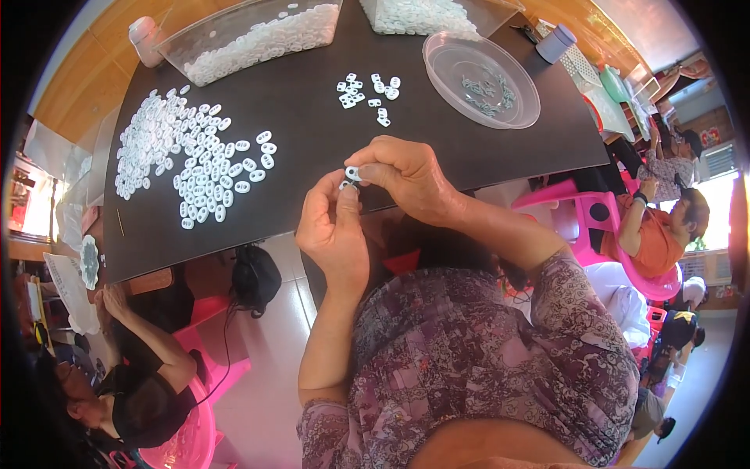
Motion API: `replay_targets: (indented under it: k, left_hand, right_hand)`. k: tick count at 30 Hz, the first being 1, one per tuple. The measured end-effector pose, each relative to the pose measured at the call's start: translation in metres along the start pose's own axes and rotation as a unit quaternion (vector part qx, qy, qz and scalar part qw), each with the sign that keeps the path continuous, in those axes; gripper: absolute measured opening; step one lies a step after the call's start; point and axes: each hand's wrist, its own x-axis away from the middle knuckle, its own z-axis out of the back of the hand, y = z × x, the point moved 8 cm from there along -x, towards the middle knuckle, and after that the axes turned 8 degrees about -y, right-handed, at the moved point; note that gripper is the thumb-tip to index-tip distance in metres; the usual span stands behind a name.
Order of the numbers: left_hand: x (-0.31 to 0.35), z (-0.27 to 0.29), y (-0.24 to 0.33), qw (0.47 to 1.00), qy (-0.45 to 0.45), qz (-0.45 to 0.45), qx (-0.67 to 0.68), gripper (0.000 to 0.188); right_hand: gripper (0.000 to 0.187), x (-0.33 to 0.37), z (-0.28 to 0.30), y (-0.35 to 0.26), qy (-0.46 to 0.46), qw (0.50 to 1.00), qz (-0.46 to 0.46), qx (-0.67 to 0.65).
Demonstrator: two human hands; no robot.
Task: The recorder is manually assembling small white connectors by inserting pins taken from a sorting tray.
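My right hand (418,180) pinches a small white oval plastic piece (352,172) with dark holes at the near edge of the table. Just below it, the fingertips of my left hand (336,234) are closed on another small white piece (347,185), partly hidden by the thumb. The two pieces touch or nearly touch; I cannot tell whether they are joined. To the left lies a spread of white oval pieces (209,176) with slots. Beyond my hands sit a few small square white pieces (350,91) and a small group of ovals (387,87).
Two clear bins (262,43) (422,17) of white pieces stand at the back. A round clear tub (522,109) holds small grey-green parts (488,90). A lidded cup (555,44) and a pink-white bottle (145,41) flank the dark table (289,148). Other people sit on pink chairs both sides.
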Motion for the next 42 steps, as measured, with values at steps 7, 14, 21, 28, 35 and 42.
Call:
replay_targets:
  k: [7, 14, 21, 28, 35, 42]
  left_hand:
    - [0.0, -0.001, -0.002, 0.988, 0.017, 0.071, 0.136, 0.018]
    - [0.0, 0.002, -0.004, 0.988, 0.025, 0.069, 0.135, 0.015]
    - [0.001, 0.005, -0.006, 0.988, 0.034, 0.076, 0.13, 0.013]
    - [0.002, 0.003, -0.005, 0.99, 0.031, 0.082, 0.107, 0.012]
    - [0.001, -0.001, -0.008, 0.986, 0.007, 0.06, 0.156, 0.021]
    - [-0.002, -0.002, -0.013, 0.984, -0.003, 0.057, 0.168, 0.023]
  right_hand:
    - [0.01, 0.001, -0.001, 0.004, 0.036, 0.997, -0.025, -0.055]
    - [0.01, -0.001, -0.002, 0.008, 0.033, 0.995, -0.039, -0.088]
    - [0.011, 0.001, -0.005, 0.01, 0.021, 0.996, -0.047, -0.068]
    - [0.013, 0.006, -0.009, 0.012, 0.013, 0.996, -0.06, -0.06]
    - [0.01, 0.006, -0.008, 0.006, 0.028, 0.999, 0.014, -0.016]
    - [0.011, 0.008, -0.01, 0.004, 0.055, 0.996, 0.046, 0.054]
